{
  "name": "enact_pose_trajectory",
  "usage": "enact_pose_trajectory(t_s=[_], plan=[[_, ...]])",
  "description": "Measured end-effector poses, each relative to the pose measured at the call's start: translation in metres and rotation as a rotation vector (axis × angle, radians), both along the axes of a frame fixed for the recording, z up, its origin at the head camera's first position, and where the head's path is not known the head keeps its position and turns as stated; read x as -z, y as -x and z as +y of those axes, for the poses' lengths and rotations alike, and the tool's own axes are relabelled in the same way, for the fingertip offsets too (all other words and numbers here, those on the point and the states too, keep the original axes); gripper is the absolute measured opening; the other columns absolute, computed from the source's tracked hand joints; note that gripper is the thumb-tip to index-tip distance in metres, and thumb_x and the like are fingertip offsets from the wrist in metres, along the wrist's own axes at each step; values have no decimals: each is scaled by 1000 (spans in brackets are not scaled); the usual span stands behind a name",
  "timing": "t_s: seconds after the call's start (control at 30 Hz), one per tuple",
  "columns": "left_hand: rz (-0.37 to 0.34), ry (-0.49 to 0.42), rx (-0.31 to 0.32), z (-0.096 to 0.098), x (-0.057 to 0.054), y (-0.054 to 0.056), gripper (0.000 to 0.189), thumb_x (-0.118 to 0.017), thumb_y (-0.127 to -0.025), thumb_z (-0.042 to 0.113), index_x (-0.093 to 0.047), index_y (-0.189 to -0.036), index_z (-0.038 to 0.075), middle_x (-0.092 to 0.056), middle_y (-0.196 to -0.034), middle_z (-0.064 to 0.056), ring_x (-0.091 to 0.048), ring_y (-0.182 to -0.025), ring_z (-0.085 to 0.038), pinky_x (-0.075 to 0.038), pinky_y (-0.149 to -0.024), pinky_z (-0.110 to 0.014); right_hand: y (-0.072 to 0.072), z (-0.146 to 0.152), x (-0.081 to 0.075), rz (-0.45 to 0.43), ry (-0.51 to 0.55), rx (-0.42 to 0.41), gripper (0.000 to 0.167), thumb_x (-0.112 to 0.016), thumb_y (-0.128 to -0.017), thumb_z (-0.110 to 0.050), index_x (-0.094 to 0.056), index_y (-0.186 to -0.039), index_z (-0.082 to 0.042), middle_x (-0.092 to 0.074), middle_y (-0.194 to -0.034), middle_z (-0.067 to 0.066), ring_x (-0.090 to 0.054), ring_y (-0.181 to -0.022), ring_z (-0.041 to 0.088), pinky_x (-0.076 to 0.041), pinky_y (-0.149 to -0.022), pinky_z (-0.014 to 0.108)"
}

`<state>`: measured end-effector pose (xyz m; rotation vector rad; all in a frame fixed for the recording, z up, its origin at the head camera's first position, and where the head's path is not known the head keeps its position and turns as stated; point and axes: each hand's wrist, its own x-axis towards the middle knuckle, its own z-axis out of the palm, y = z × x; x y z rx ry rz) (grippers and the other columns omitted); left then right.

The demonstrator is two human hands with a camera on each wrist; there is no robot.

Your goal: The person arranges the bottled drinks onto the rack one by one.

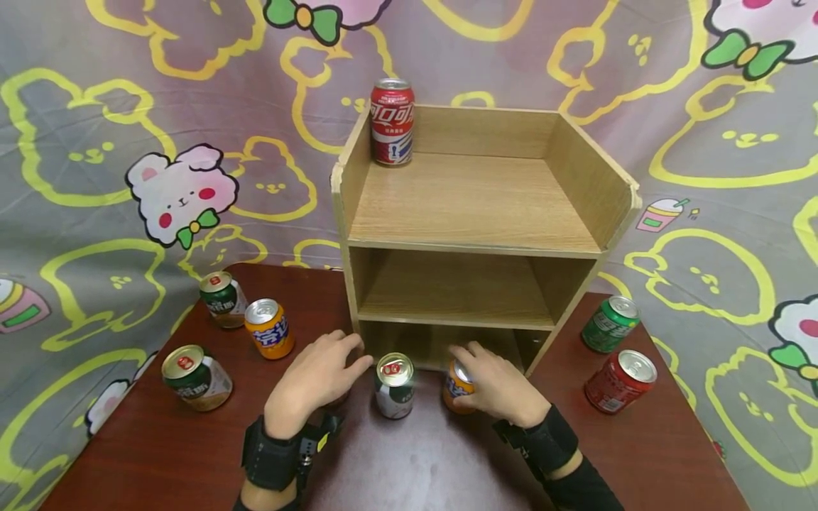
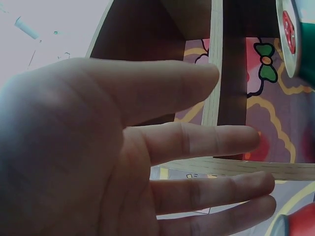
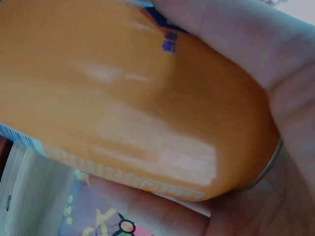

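My right hand (image 1: 501,387) holds an orange soda can (image 1: 457,390) in front of the shelf; in the right wrist view the thumb lies along one side of the orange can (image 3: 123,98) and fingers along the other. My left hand (image 1: 319,376) has its fingers extended and grips nothing; in the left wrist view this hand (image 2: 113,137) shows thumb and fingers spread apart. Below it a red can (image 2: 301,221) is mostly hidden in the head view. Between the hands stands an upright green-and-white can (image 1: 395,390) with a gold top.
A wooden shelf unit (image 1: 473,202) stands at the table's back, with a red cola can (image 1: 393,124) on its top left. Leftward on the table (image 1: 140,454) are two green-and-brown cans (image 1: 197,380) and another orange can (image 1: 271,330). Rightward stand a green can (image 1: 610,325) and a red can (image 1: 620,383).
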<state>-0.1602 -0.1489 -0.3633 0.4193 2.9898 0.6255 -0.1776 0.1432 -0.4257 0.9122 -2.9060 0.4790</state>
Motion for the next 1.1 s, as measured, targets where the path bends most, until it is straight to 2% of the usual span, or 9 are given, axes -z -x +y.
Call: enact_pose_trajectory(t_s=[0.2,0.33,0.6,0.83,1.1], plan=[[-5,-6,2,0,-1,-1,38,-62,-91,34,-63,-117,7,-59,-113,-14,-57,-103,-30,-46,-88,-48,-4,0,-5,3,5,-27,78,-86,-64,-36,-52,-129,-11,-53,-102,1,-57,-76,13,-48,-58,25],[-7,-14,3,1,-1,-2,38,-62,-91,34,-63,-117,7,-59,-113,-14,-58,-102,-30,-47,-87,-48,-8,0,-16,22,11,-50,75,-86,-64,-37,-53,-127,-13,-54,-103,-1,-56,-75,10,-48,-58,23],[4,-10,15,-1,-3,-2,39,-62,-91,35,-63,-118,6,-60,-112,-14,-58,-101,-29,-47,-86,-47,-14,4,-55,16,11,-110,64,-83,-66,-40,-56,-119,-18,-53,-100,-8,-56,-74,5,-48,-61,20],[9,-6,26,-2,-4,-1,36,-62,-92,33,-63,-116,6,-60,-110,-14,-58,-99,-28,-48,-85,-47,-16,12,-92,7,-9,-120,67,-84,-66,-41,-56,-119,-13,-55,-103,-6,-57,-77,6,-50,-63,22],[9,-12,25,-1,-1,-2,39,-62,-91,35,-63,-117,6,-60,-112,-13,-58,-100,-28,-47,-87,-47,-17,20,-119,-23,-12,-147,66,-84,-65,-42,-55,-118,-15,-54,-102,-8,-57,-79,6,-50,-64,22]])
